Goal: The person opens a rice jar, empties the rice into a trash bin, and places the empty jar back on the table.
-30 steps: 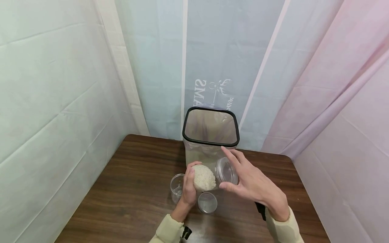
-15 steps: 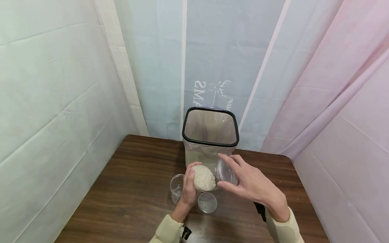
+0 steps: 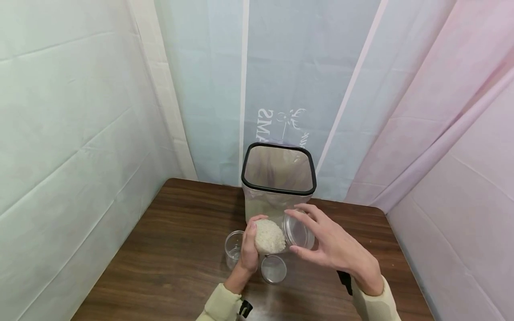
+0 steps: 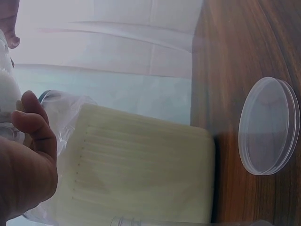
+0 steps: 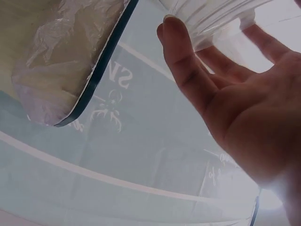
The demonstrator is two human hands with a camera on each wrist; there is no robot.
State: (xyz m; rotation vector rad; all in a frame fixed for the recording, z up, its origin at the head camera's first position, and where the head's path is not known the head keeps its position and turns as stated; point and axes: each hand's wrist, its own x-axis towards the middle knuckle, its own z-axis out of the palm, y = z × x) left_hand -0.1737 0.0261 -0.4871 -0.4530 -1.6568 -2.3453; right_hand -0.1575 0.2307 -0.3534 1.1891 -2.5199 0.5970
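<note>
My left hand (image 3: pixel 250 249) grips a clear jar of white rice (image 3: pixel 270 237), tilted over toward the right. At the jar's right side is a clear round lid (image 3: pixel 300 231) with a ridged edge. My right hand (image 3: pixel 331 238) holds this lid between the thumb below and the fingers above. In the right wrist view the fingers curve at the ridged clear plastic (image 5: pixel 207 19). The left wrist view shows only part of the rice jar (image 4: pixel 7 94) at its left edge, beside the curled left fingers. I cannot tell whether the lid sits on the jar.
A beige bin (image 3: pixel 277 192) with a black rim and clear plastic liner stands behind the hands. An uncovered clear jar (image 3: pixel 233 245) stands left of the left hand. A clear round lid (image 3: pixel 274 269) lies on the wooden table (image 3: pixel 180 249). Curtains hang around the back and sides.
My right fingers have lowered and drawn in around the clear lid, from a looser, more spread pose. The left hand and the rice jar have barely moved.
</note>
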